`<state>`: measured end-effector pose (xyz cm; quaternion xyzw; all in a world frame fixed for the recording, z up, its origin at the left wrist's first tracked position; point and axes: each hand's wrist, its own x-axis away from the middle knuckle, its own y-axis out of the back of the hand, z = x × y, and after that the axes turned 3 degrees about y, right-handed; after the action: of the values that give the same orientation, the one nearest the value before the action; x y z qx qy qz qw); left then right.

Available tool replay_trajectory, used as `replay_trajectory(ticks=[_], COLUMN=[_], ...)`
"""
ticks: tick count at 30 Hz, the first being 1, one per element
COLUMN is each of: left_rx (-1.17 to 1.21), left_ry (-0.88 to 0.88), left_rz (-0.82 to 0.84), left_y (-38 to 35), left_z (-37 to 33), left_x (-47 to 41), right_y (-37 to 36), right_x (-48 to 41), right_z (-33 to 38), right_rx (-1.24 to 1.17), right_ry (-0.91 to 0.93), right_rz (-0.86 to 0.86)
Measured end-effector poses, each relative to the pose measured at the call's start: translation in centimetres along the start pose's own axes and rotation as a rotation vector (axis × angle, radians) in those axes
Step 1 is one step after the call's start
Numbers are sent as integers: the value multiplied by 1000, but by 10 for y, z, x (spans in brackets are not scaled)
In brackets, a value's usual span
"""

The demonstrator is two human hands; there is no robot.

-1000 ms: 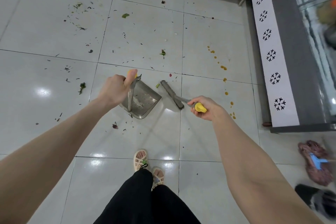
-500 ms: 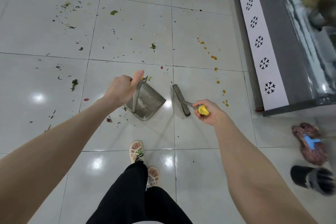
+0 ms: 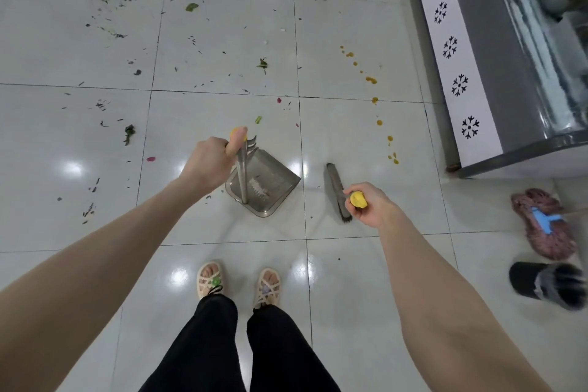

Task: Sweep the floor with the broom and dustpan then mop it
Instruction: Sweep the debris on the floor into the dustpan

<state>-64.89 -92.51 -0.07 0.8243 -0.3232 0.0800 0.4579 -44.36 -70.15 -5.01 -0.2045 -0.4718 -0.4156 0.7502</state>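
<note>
1. The left hand (image 3: 206,162) is clenched round the yellow-capped top of the dustpan (image 3: 270,181) handle. The pan sits on the floor (image 3: 350,280) just beyond the feet, and its open mouth seems to face far-right.
2. The right hand (image 3: 372,204) grasps the yellow end of the broom (image 3: 337,191). The broom's head lies right of the pan with bare tile between them, its long axis running near to far.
3. Most leaf scraps (image 3: 129,134) lie left and far of the pan, so the broom probably has to reach past it.
4. The broom shaft is hidden under the right hand, and I cannot tell whether the bristles touch the floor. The pale streak in the pan may be glare. The mop (image 3: 541,226) lies near right, its handle cut off.
</note>
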Motion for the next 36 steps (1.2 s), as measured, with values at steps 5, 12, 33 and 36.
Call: replay_trajectory(ticks=[5, 12, 33, 36], left_rx=[38, 33, -30, -16], left_ry=[24, 20, -42, -32], left_rz=[-16, 23, 56, 28], left_y=[11, 53, 196, 205], left_z=[23, 62, 210, 216], left_x=[6, 6, -41, -47], right_y=[-33, -108, -281, -284], right_x=[0, 7, 72, 70], right_z=[-17, -44, -63, -56], right_rx=[9, 21, -177, -200], right_ry=[-33, -15, -17, 21], right_rz=[56, 112, 94, 17])
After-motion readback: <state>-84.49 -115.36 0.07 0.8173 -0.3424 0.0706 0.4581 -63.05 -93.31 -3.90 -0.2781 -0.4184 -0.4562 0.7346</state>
